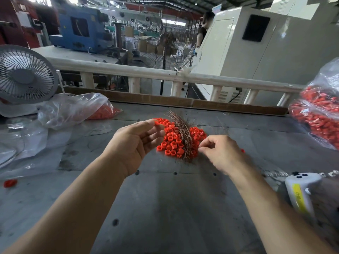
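A heap of small red plastic rings lies on the grey metal table, with a bundle of thin copper wires laid across its middle. My left hand is raised at the heap's left side and pinches one red ring between thumb and forefinger. My right hand hovers at the heap's right side, thumb and forefinger pinched together at the wire bundle's lower end. Whether a wire sits between those fingertips is too fine to see.
A white desk fan stands at the far left beside a clear bag of red rings. A bigger bag of red parts fills the right edge. A white handheld controller lies at the right. One stray red ring sits left.
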{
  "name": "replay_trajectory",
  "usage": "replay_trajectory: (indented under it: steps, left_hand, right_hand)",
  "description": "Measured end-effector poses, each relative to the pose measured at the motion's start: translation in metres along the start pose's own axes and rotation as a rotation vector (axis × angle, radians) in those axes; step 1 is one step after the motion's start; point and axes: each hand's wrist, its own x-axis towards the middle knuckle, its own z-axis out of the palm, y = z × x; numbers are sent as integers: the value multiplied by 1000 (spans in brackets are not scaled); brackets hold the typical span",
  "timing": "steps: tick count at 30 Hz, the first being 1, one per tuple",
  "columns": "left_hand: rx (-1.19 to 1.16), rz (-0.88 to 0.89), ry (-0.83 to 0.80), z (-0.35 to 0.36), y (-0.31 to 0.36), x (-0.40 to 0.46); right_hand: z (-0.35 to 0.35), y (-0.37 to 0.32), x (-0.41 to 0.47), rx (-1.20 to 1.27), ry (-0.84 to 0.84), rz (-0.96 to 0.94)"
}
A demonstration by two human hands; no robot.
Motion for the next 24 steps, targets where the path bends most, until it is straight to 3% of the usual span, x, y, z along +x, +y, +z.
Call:
replay_trajectory:
  steps: [6, 14, 20, 24]
  left_hand:
    - [37, 55, -4, 4, 0, -2]
    - [-300, -38, -169, 6, 10, -6]
    - [30, -22, -108, 6, -5, -3]
    - [138, 22, -72, 7, -9, -3]
  right_hand:
    - [6, -8, -3, -14, -29, -36]
    - [10, -9, -1, -13, 23, 15]
    - [15, -14, -1, -115, 16, 17]
    - [13, -9, -1, -50, 5, 24]
